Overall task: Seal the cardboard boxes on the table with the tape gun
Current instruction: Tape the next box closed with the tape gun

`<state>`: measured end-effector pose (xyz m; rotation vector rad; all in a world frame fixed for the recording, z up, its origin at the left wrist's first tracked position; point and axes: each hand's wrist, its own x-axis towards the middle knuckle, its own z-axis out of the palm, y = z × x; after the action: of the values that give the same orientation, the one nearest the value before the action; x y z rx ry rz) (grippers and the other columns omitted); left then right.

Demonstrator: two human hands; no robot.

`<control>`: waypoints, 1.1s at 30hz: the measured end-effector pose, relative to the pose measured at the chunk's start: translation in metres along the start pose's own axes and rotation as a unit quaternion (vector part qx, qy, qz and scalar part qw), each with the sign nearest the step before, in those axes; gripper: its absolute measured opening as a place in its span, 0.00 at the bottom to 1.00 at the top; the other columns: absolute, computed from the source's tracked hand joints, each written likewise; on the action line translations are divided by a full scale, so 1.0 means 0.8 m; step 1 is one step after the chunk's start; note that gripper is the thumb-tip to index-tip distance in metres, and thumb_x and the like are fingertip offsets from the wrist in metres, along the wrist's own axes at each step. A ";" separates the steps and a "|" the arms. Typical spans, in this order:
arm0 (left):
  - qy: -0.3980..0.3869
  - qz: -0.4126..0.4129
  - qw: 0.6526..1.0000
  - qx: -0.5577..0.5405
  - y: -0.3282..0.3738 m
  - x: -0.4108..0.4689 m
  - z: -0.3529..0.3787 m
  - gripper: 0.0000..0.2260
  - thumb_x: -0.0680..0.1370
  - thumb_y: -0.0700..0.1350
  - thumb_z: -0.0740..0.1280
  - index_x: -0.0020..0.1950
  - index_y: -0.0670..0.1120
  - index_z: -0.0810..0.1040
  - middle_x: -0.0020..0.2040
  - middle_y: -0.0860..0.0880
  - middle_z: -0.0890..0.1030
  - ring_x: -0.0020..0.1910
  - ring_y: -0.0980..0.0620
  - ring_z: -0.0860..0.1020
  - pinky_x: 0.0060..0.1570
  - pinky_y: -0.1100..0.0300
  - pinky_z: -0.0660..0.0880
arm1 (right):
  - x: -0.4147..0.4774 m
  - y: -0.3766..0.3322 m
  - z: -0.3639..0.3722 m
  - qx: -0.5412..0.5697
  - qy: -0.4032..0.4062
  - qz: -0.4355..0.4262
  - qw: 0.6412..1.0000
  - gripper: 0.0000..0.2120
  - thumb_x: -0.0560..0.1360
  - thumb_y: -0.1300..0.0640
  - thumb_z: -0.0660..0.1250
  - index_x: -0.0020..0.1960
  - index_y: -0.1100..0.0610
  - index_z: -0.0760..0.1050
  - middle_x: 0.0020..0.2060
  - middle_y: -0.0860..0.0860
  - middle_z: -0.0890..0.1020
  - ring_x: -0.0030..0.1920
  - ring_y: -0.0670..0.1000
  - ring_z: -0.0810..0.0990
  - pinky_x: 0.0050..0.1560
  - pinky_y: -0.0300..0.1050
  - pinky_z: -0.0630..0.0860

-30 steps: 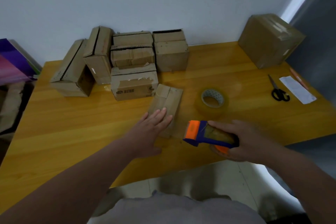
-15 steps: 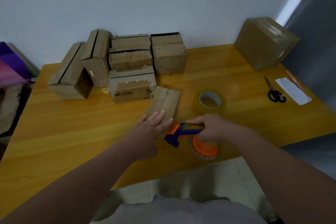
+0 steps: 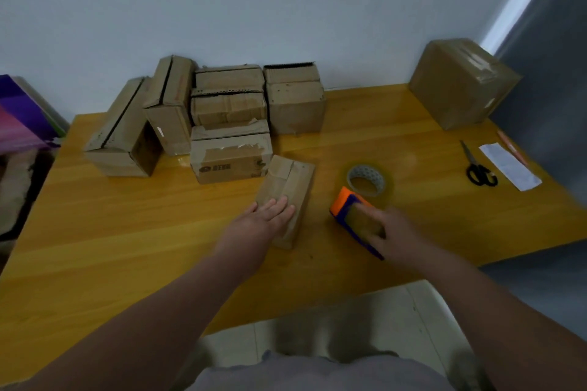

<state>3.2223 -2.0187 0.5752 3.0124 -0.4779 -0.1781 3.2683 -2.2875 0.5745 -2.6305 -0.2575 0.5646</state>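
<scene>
The left hand [image 3: 265, 220] lies flat, fingers straight and close together, pressing on the near end of a small cardboard box [image 3: 295, 178] that lies lengthwise on the counter [image 3: 127, 232]. Its forearm reaches in from the lower left. The right hand [image 3: 397, 235], blurred, has its fingers curled round a blue and orange tape gun [image 3: 354, 219]. It holds the gun just right of that box and apart from it, orange end pointing away from the person. The right forearm comes in from the lower right. Just beyond the tape gun a roll of clear tape [image 3: 368, 181] lies flat on the counter. Behind the pressed box a cluster of cardboard boxes [image 3: 228, 124] stands against the wall [image 3: 286, 9], several with dark open seams. A larger box [image 3: 457, 86] sits at the far right corner, and scissors [image 3: 476, 168] and a paper slip [image 3: 511, 167] lie near the right edge
</scene>
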 end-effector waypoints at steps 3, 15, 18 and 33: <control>0.019 -0.007 1.000 -0.007 -0.002 0.002 -0.006 0.29 0.81 0.36 0.58 0.78 0.54 0.52 0.78 0.55 0.52 0.76 0.55 0.54 0.72 0.62 0.50 | -0.016 0.004 0.022 -0.102 -0.075 -0.012 0.992 0.31 0.79 0.65 0.58 0.76 0.40 0.57 0.61 0.52 0.68 0.59 0.53 0.71 0.52 0.39 0.66; 0.055 -0.119 0.987 -0.097 -0.010 0.058 -0.133 0.10 0.78 0.40 0.62 0.51 0.46 0.83 0.50 0.47 0.83 0.50 0.47 0.80 0.50 0.57 0.76 | -0.012 -0.025 0.002 -0.040 0.086 -0.045 0.994 0.20 0.78 0.49 0.65 0.69 0.47 0.72 0.55 0.49 0.73 0.54 0.50 0.73 0.52 0.43 0.72; 0.025 -0.165 0.977 -0.135 -0.012 0.057 -0.131 0.09 0.78 0.40 0.63 0.51 0.45 0.84 0.48 0.46 0.83 0.48 0.48 0.79 0.45 0.57 0.75 | -0.012 -0.054 -0.005 0.057 0.119 -0.062 0.989 0.20 0.77 0.46 0.65 0.68 0.49 0.73 0.55 0.49 0.76 0.54 0.49 0.75 0.55 0.43 0.72; -0.065 -0.272 0.736 -0.617 -0.040 0.022 -0.087 0.14 0.74 0.44 0.72 0.59 0.47 0.77 0.56 0.47 0.79 0.52 0.50 0.78 0.46 0.58 0.78 | -0.013 -0.121 0.001 0.032 -0.022 -0.075 0.996 0.51 0.68 0.44 0.74 0.79 0.49 0.44 0.75 0.45 0.54 0.73 0.50 0.57 0.67 0.43 0.61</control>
<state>3.2577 -1.9890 0.6386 1.6993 0.4300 -0.4963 3.2498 -2.2039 0.6210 -2.5141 -0.4390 0.5707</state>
